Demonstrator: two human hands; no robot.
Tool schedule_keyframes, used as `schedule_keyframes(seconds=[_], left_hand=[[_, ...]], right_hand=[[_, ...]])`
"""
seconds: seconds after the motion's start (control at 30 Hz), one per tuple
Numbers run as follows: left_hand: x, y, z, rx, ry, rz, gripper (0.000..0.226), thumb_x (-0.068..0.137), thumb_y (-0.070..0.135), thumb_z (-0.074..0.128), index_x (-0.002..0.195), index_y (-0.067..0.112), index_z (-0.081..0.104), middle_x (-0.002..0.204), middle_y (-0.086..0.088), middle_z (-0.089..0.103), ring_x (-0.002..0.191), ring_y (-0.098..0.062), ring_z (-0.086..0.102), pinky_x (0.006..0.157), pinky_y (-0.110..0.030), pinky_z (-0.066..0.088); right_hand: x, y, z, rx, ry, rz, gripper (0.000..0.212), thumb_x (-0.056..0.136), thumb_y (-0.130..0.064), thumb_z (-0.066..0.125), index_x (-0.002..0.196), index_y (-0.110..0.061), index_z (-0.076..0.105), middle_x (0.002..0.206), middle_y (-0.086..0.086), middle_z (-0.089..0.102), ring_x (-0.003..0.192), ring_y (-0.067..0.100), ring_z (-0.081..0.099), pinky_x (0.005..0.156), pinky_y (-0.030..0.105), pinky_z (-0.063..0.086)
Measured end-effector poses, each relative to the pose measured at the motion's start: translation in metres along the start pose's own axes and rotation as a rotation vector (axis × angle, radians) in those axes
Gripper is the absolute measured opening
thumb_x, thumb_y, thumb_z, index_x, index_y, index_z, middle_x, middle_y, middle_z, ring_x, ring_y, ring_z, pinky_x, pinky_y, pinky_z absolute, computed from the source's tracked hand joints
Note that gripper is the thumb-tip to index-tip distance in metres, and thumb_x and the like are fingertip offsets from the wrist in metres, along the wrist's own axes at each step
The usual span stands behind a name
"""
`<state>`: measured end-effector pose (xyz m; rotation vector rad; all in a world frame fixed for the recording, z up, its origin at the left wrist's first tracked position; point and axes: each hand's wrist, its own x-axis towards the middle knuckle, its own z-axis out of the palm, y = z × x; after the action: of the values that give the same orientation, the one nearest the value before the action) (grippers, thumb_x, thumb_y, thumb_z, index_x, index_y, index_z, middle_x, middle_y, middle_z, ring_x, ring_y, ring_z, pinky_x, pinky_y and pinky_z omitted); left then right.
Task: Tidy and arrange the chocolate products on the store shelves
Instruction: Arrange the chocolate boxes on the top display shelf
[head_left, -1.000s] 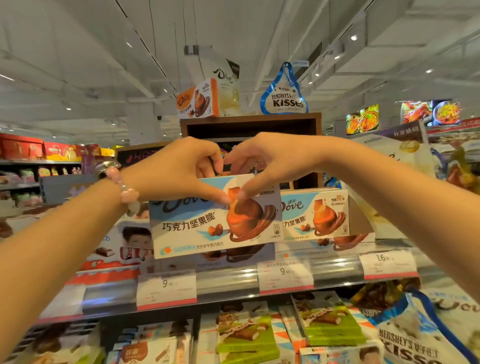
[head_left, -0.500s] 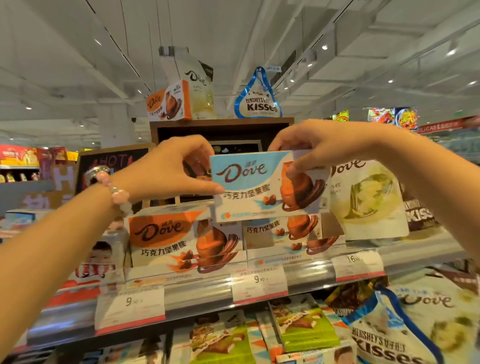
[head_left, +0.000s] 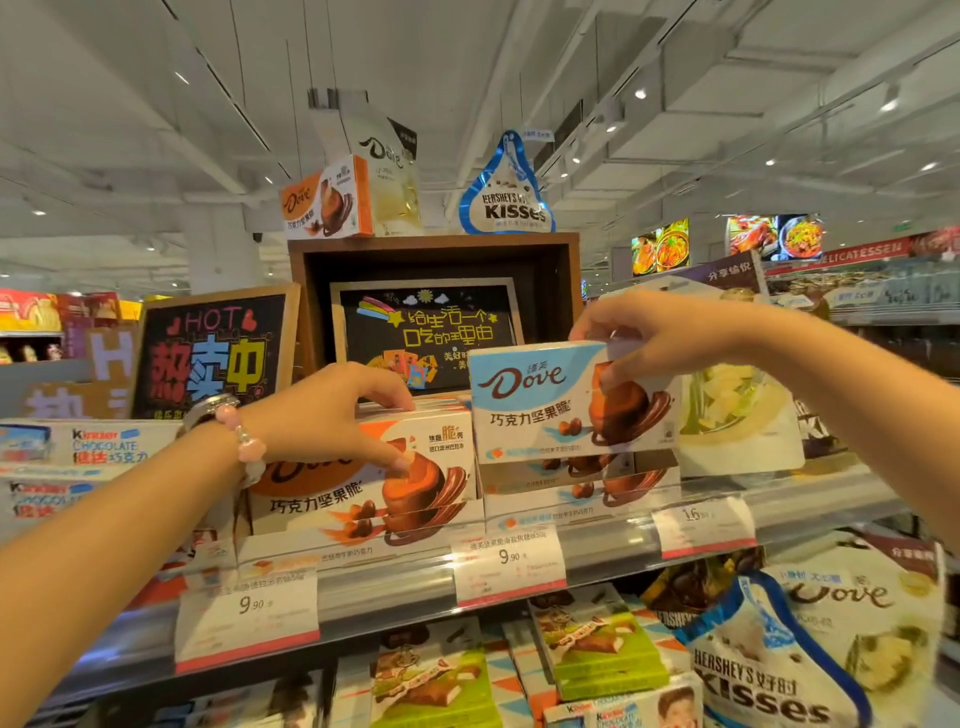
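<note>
Left hand (head_left: 337, 410) grips the front orange Dove box (head_left: 363, 483) on the shelf (head_left: 395, 582), thumb on face, likely steadying the row, while right hand (head_left: 654, 338) pinches the blue Dove box (head_left: 540, 405) above its matching stack, apparently to seat it

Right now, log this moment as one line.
right hand: holds blue Dove box atop blue stack | left hand: grips orange Dove box | shelf: arranging underway

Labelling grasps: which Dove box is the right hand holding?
The blue-and-white Dove box, pinched at its top edge by the right hand above the blue stack; the left hand grips the orange Dove box.
</note>
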<state>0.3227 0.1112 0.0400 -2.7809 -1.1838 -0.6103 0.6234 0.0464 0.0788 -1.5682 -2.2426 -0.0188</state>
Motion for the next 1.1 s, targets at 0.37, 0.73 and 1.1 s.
schedule_keyframes(seconds=[0.37,0.73,1.1], left_hand=[[-0.003,-0.001,-0.001,0.035,-0.039,-0.012,0.039,0.073,0.043,0.073,0.107,0.038,0.056,0.111,0.020,0.053,0.100,0.001,0.051,0.089,-0.025,0.045],[-0.005,0.002,-0.001,0.053,-0.028,-0.031,0.042,0.074,0.040,0.072,0.113,0.033,0.056,0.115,0.015,0.054,0.100,-0.001,0.051,0.086,-0.021,0.045],[-0.013,0.014,0.004,0.220,0.034,0.024,0.045,0.081,0.042,0.065,0.123,0.025,0.059,0.120,0.013,0.051,0.103,-0.002,0.046,0.078,-0.010,0.039]], right_hand=[[0.019,0.019,0.039,0.021,-0.098,0.027,0.034,0.085,-0.010,0.066,0.111,-0.024,0.051,0.110,-0.010,0.053,0.111,0.011,0.050,0.073,0.017,0.052],[0.023,0.028,0.054,-0.098,0.071,-0.066,0.039,0.084,-0.013,0.067,0.117,-0.030,0.056,0.117,-0.011,0.043,0.115,0.010,0.040,0.078,0.017,0.047],[0.058,-0.028,0.052,0.048,0.110,-0.207,0.025,0.094,-0.021,0.053,0.117,-0.018,0.062,0.111,-0.003,0.057,0.104,0.011,0.054,0.084,0.021,0.043]])
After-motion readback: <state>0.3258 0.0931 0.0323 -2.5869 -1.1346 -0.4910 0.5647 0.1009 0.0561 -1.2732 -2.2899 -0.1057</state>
